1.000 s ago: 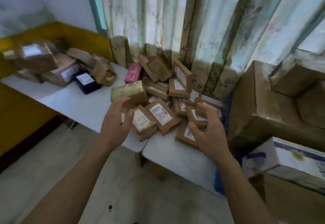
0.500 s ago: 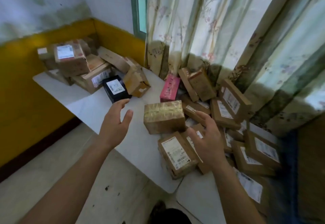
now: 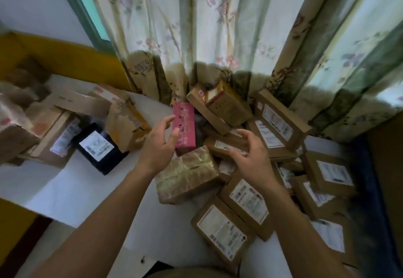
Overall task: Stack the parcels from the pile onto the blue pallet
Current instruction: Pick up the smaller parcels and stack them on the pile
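Observation:
A pile of brown cardboard parcels with white labels (image 3: 246,199) covers the right half of a white table (image 3: 72,188). A pink parcel (image 3: 185,125) leans at the back of the pile, and a gold-wrapped parcel (image 3: 187,177) lies in front of it. My left hand (image 3: 159,144) hovers open with its fingertips at the pink parcel's left edge. My right hand (image 3: 250,157) hovers above the brown parcels just right of the gold one, fingers loosely curled and holding nothing. The blue pallet shows only as a dark blue strip (image 3: 368,190) at the far right.
More brown parcels (image 3: 54,129) and a black parcel with a white label (image 3: 98,146) lie on the table's left part. A floral curtain (image 3: 218,37) hangs behind the pile. A yellow wall band (image 3: 65,59) runs at the left. Floor lies below the table's front edge.
Both hands have moved forward and further over the pile, the left one from near the black parcel to the pink one. The view has moved closer to the table.

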